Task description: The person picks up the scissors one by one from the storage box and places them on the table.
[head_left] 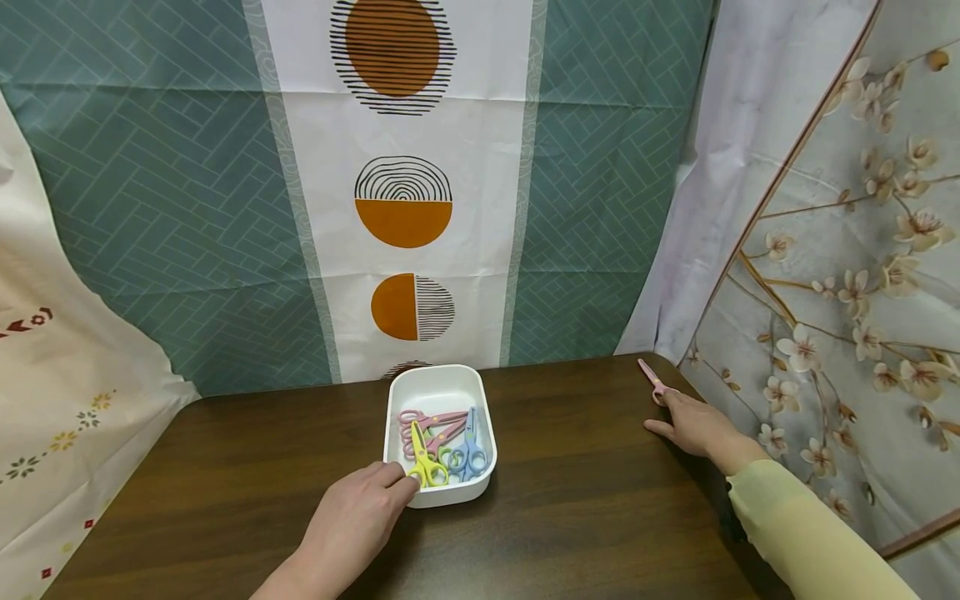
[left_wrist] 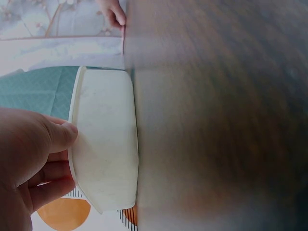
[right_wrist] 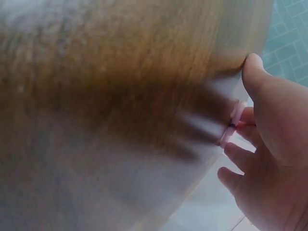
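A white plastic container (head_left: 482,479) stands on the table, holding several scissors. Inside it are yellow scissors (head_left: 419,446) near the front left, blue scissors (head_left: 469,446) at the right, and pink scissors (head_left: 431,419) behind, with some green handles partly hidden among them. My left hand (head_left: 357,517) pinches the container's near left rim; in the left wrist view the thumb lies outside the wall and the fingers on the inner side. Far to the right, another pair of pink scissors (head_left: 649,372) lies on the table. The fingers of my right hand (head_left: 693,423) touch its handles, thumb spread apart.
The dark wooden table (head_left: 570,467) reaches back to a hanging green and white cloth (head_left: 600,208). A flower-patterned panel (head_left: 840,317) borders the right edge, close to the right arm. Cream cloth (head_left: 67,400) drapes along the left side.
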`<state>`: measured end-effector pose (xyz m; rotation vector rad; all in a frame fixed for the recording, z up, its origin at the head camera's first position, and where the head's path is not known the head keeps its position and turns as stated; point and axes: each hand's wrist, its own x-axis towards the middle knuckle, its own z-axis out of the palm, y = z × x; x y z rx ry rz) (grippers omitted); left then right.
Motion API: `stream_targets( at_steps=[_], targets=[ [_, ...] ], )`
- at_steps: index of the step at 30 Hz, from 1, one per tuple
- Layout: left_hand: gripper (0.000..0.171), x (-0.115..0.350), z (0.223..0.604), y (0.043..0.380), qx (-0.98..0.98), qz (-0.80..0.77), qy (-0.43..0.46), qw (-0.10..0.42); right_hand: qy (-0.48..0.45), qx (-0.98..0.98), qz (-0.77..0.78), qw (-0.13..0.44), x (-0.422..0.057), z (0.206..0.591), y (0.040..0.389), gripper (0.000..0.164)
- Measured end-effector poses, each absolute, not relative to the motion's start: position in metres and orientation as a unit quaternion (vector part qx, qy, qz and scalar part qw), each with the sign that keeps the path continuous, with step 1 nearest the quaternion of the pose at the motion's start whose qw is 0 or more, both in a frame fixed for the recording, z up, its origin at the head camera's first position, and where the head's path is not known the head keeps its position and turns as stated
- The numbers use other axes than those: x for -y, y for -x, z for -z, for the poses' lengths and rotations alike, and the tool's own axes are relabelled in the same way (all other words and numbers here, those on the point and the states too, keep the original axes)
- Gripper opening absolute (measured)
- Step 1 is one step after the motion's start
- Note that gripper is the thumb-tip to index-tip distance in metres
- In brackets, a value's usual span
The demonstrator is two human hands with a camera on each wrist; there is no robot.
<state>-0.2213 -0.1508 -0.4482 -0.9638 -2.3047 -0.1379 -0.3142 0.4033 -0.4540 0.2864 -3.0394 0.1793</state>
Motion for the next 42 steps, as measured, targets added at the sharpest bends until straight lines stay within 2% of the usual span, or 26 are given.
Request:
stream_targets(
  at_steps=[9, 29, 37, 42],
  targets=[
    [0.036, 0.151, 0.449, 0.222, 0.869, 0.055, 0.369, 0.324, -0.117, 0.988, -0.052, 0.087, -0.405, 0.46, 0.313, 0.06],
    [0.036, 0.152, 0.452, 0.222, 0.866, 0.051, 0.373, 0.33, -0.109, 0.989, -0.048, 0.086, -0.404, 0.457, 0.31, 0.06],
    [0.037, 0.151, 0.452, 0.221, 0.864, 0.053, 0.372, 0.335, -0.128, 0.983, -0.039, 0.129, -0.402, 0.46, 0.309, 0.053],
    [0.036, 0.151, 0.451, 0.221, 0.867, 0.052, 0.368, 0.333, -0.118, 0.986, -0.03, 0.113, -0.392, 0.453, 0.309, 0.065]
  ],
)
